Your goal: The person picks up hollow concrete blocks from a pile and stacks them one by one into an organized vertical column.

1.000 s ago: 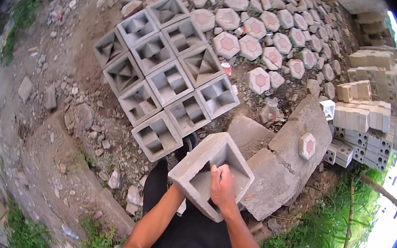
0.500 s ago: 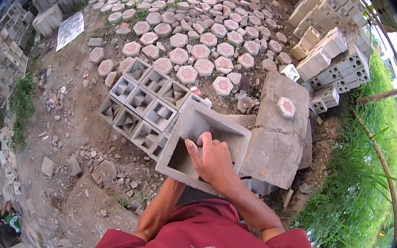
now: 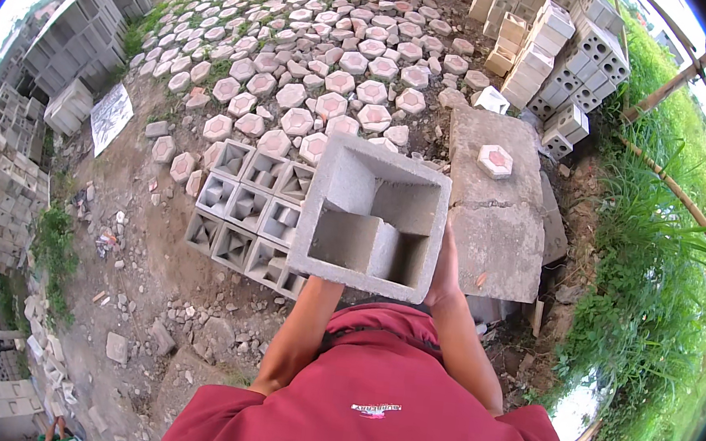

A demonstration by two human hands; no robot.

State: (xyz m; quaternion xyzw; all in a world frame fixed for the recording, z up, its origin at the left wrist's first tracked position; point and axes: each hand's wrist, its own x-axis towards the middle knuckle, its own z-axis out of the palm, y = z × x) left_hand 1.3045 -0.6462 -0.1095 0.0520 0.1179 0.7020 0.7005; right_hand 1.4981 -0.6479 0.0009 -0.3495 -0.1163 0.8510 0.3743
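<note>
Grey concrete blocks (image 3: pixel 5 203) stand stacked at the far left. Lower in that area, at the edge of view, a person in green (image 3: pixel 60 440) is only partly visible. Right of the stack, a silvery sheet (image 3: pixel 110 120) lies on the ground. Next comes a close-set group of open-faced blocks (image 3: pixel 247 206) on bare earth, with loose rubble (image 3: pixel 184 323) below it and hexagonal pavers (image 3: pixel 297 120), several with reddish centres, spread beyond it.

Left forearm (image 3: pixel 301 330) rises beneath the hollow block (image 3: pixel 373 232). The left hand is hidden behind the block, and how its fingers stand cannot be told. The block is held up in front of the maroon shirt (image 3: pixel 378 380), its open face and stepped inner partitions turned upward. It hides part of the grouped blocks. The right hand (image 3: pixel 446 275) is clamped on the block's right outer wall; its fingertips are not visible.

Just right lies a cracked concrete slab (image 3: pixel 498 250) bearing one hexagonal paver (image 3: pixel 496 161). Beyond the slab are stacked blocks with round holes (image 3: pixel 593 65). Green grass (image 3: pixel 659 282) and a slanting pole (image 3: pixel 677 201) mark the right side.
</note>
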